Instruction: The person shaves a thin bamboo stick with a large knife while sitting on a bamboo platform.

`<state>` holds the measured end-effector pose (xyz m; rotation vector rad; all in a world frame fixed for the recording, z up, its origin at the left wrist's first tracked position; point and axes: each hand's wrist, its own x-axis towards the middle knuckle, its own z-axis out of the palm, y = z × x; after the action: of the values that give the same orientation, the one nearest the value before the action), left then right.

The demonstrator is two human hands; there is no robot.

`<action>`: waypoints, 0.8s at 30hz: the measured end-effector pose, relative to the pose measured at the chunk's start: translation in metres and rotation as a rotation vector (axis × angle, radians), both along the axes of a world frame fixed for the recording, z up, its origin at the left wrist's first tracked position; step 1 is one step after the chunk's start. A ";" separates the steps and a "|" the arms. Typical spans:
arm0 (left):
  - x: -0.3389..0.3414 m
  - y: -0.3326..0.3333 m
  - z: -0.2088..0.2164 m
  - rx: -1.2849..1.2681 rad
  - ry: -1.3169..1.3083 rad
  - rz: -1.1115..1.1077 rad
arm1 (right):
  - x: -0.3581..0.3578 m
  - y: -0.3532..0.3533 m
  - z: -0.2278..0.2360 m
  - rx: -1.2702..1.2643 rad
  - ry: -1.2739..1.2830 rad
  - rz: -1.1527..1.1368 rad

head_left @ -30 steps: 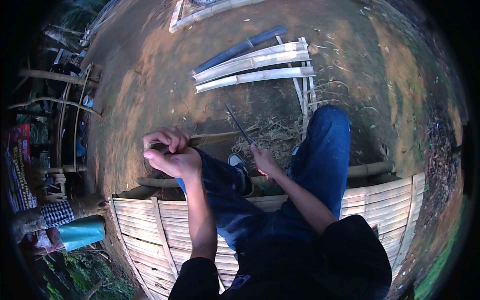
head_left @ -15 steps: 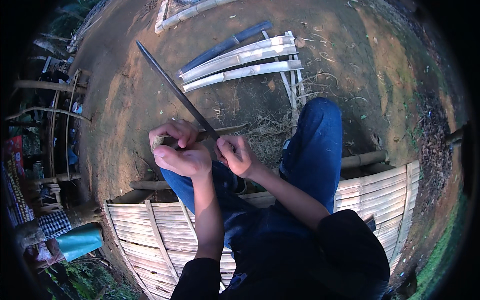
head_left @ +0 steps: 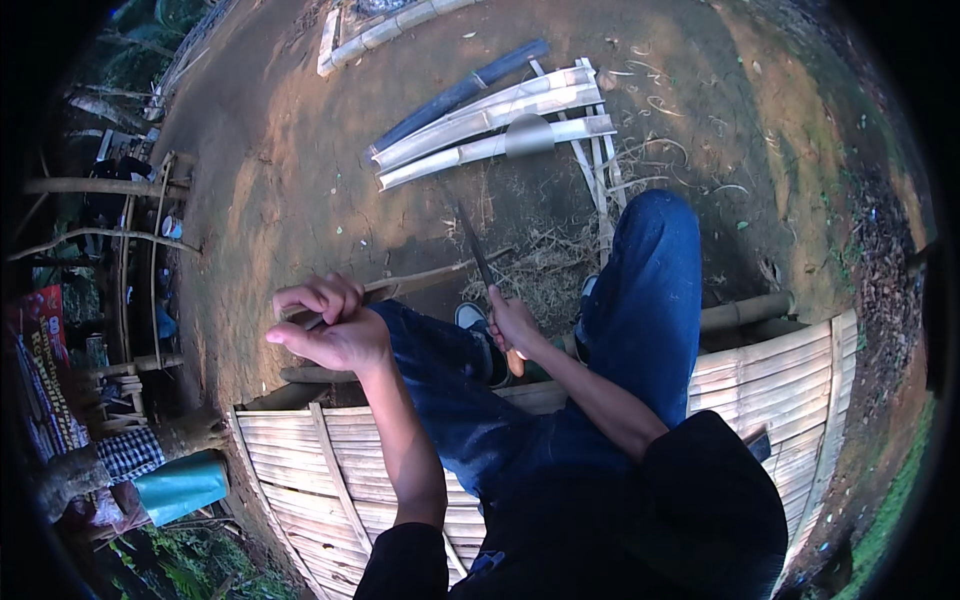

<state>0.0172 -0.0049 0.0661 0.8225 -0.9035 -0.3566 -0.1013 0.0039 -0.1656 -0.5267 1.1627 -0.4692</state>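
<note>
My left hand (head_left: 325,325) is closed, palm turned up, round one end of a bamboo strip (head_left: 430,276). The strip slants out to the right, past my left knee, with its thin end over the shavings. To the right of it, my right hand (head_left: 512,325) grips a long knife by its wooden handle (head_left: 515,363). The dark knife blade (head_left: 474,240) points away from me, crossing the strip's far part in this view; whether they touch I cannot tell. Part of the strip inside my left palm is hidden by my fingers.
Split bamboo pieces (head_left: 490,117) and a dark bamboo pole (head_left: 455,98) lie ahead on thin slats. Pale shavings (head_left: 550,268) litter the dirt before my feet. I sit on a slatted bamboo bench (head_left: 280,450). A teal bundle (head_left: 182,487) is at the left.
My right hand has moved right and slightly down, away from my left hand, and the knife stands more upright. My left hand has shifted left and down, baring more of the strip.
</note>
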 end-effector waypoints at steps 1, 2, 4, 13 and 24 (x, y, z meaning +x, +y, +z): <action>-0.001 0.003 -0.001 0.018 -0.004 -0.002 | -0.001 0.007 0.008 -0.024 -0.036 0.002; -0.003 0.000 0.000 0.012 -0.009 -0.004 | 0.001 0.004 0.019 -0.147 0.034 0.052; -0.003 -0.005 -0.001 -0.002 -0.004 -0.016 | 0.005 0.004 0.054 -0.418 -0.014 0.099; -0.003 -0.004 0.000 0.016 -0.006 -0.067 | 0.020 -0.011 0.122 -1.163 -0.059 -0.042; 0.015 -0.006 0.000 -0.016 0.023 0.055 | 0.015 0.010 0.017 -0.435 0.179 0.177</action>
<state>0.0324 -0.0109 0.0657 0.8249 -0.8599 -0.3098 -0.0860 0.0139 -0.1481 -1.0575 1.1738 -0.5316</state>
